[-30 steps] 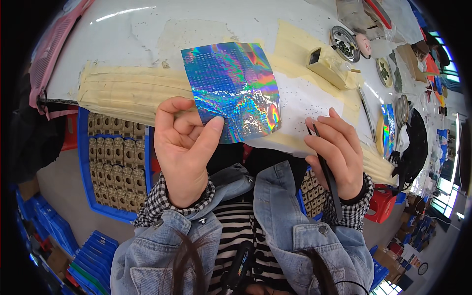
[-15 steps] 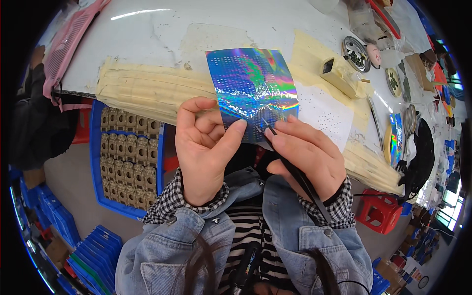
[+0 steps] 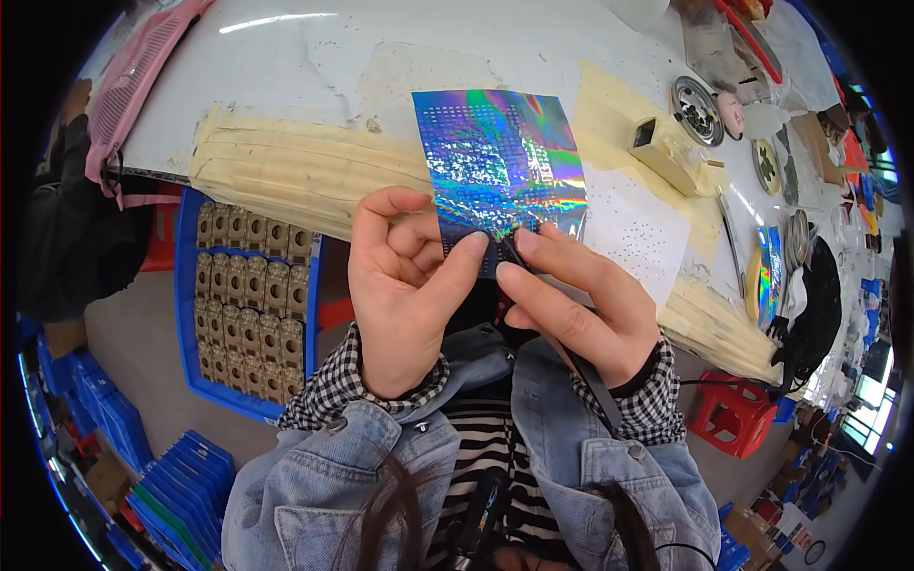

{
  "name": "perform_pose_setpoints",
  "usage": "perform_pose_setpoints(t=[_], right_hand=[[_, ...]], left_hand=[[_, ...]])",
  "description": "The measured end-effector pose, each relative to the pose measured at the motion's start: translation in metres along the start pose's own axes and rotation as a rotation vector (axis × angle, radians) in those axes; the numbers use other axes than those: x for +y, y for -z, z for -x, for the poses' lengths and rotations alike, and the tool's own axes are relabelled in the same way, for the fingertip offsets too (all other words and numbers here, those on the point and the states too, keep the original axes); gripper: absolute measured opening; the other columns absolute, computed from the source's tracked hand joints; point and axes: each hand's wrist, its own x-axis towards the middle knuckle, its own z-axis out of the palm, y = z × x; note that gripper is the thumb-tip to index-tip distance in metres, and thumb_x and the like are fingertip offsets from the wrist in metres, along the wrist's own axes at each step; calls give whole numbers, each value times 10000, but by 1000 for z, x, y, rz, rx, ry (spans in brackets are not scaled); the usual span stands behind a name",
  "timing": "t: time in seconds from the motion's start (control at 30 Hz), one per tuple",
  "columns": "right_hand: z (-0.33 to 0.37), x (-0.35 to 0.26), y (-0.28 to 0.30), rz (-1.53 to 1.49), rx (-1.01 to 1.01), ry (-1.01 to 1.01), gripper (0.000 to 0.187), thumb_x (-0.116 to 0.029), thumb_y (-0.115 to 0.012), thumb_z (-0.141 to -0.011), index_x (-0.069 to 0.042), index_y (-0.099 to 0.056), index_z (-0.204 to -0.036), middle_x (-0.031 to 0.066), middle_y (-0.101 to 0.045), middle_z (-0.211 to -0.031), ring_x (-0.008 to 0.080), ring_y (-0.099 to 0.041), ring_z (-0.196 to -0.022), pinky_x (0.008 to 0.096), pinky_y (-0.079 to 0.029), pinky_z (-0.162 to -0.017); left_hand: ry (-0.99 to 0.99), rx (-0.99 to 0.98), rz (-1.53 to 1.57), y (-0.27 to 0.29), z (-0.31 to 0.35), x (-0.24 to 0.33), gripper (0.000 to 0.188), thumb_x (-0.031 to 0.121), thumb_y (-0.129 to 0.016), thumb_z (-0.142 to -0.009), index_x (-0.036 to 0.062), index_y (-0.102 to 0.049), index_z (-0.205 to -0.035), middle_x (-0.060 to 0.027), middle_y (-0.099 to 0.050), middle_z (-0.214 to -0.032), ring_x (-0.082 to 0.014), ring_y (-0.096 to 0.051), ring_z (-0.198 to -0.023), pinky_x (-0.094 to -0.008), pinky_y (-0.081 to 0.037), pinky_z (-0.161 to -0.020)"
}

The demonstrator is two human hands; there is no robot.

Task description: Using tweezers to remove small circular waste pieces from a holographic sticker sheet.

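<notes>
A shiny holographic sheet (image 3: 505,143) with rows of tiny cut marks is pinched at its lower left by my left hand (image 3: 405,285), thumb on top and fingers curled behind. Black tweezers (image 3: 595,385) lie in my right hand (image 3: 600,309), gripped between thumb and fingers with the handle end pointing back toward my wrist. Their tips touch or nearly touch the sheet's lower part, close to my left thumb. Whether anything sits between the tips is too small to tell. The sheet is held up in front of the table edge.
Left of my knees, a blue tray (image 3: 182,305) holds rows of brown patterned parts. White paper (image 3: 633,224) with small dark specks lies right of the sheet, near a cream block (image 3: 671,157) and a round metal dish (image 3: 698,109). A red stool (image 3: 731,414) stands below the table.
The sheet has shifted slightly right, and its reflections differ. My right hand has moved slightly left, bringing the tweezer tips closer to my left thumb.
</notes>
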Motion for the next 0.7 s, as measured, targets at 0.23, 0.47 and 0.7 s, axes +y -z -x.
perform_pose_setpoints(t=[0.23,0.47,0.7], right_hand=[[0,0,1,-37,-16,-27,397,-105,-744,-662,-35,-654,-1042,142,-613,-980,277,-647,-838,369,-557,-776],[0,0,1,-59,-16,-42,391,-108,-743,-662,-33,-655,-1035,144,-617,-969,274,-650,-834,366,-561,-765],[-1,0,1,-59,-7,-40,383,-103,-741,-664,-29,-656,-1030,144,-617,-963,273,-650,-822,361,-563,-752]], left_hand=[[-2,-2,9,0,0,0,428,-116,-574,-803,4,-343,-1143,-131,-627,-953,-146,-626,-866,-228,-500,-746],[-4,-6,-3,1,0,0,428,-115,-574,-804,-1,-343,-1145,-133,-627,-951,-149,-627,-869,-231,-503,-745],[7,6,-20,0,0,1,422,-109,-578,-806,-2,-345,-1141,-134,-629,-948,-147,-627,-866,-228,-502,-742]])
